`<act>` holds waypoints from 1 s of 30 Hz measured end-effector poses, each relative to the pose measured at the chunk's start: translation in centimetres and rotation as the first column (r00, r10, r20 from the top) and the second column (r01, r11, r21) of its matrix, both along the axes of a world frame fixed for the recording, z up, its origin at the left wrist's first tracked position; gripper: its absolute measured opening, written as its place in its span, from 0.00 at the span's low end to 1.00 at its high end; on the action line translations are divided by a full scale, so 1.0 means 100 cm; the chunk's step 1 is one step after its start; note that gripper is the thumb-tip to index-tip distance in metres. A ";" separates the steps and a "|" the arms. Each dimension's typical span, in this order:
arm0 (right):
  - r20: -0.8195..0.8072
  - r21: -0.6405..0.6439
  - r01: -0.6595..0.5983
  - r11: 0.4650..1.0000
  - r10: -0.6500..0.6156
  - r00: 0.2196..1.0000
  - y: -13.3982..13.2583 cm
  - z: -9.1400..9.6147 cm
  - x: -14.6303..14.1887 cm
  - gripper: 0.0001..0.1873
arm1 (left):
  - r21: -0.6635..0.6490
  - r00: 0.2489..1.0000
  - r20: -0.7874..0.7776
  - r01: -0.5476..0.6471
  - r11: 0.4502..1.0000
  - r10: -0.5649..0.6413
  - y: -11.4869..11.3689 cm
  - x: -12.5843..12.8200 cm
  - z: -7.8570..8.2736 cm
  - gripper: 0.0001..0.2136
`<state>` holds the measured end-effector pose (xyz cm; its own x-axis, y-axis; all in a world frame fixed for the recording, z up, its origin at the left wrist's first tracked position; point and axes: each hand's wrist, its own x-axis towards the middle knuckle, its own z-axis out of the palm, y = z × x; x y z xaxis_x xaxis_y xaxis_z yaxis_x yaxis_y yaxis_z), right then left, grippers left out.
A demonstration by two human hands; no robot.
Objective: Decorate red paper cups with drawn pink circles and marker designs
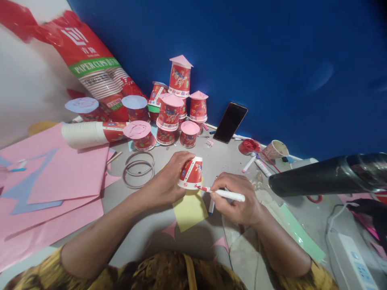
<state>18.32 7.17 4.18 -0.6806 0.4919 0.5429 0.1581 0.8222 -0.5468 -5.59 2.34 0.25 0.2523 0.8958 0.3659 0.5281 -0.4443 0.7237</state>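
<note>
My left hand [173, 179] is closed around a red paper cup [193, 170] with a white band at its lower edge, held upside down above the table. My right hand [237, 197] grips a white marker [229, 195], whose red tip meets the white band, where red marks show. Beneath the cup lies a yellow paper square [190, 211]. A second marker [212, 204] rests on the table just left of my right hand. Beyond the cup, decorated paper cups [168, 114] with pink paper tops are stacked against the blue wall.
Pink paper sheets [69, 165] and a stack of nested cups [87, 135] lie left, near tape rings [139, 169]. A phone [230, 123] leans on the wall. A dark bottle [320, 177] and a power strip [352, 257] are at right. A bag of paper cups [93, 60] leans behind.
</note>
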 end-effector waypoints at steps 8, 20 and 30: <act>-0.018 0.008 0.004 1.000 -0.004 1.000 -0.001 0.002 0.000 0.05 | -0.036 1.000 0.007 0.003 0.999 -0.002 -0.001 0.000 0.003 0.32; -0.014 0.017 0.012 1.000 -0.012 1.000 -0.001 0.002 -0.001 0.06 | -0.052 1.000 0.001 0.018 0.999 -0.018 -0.002 0.000 0.003 0.35; -0.019 0.026 0.013 1.000 -0.012 1.000 0.000 0.003 0.001 0.06 | -0.059 1.000 0.005 0.011 0.998 -0.011 -0.001 0.001 0.004 0.34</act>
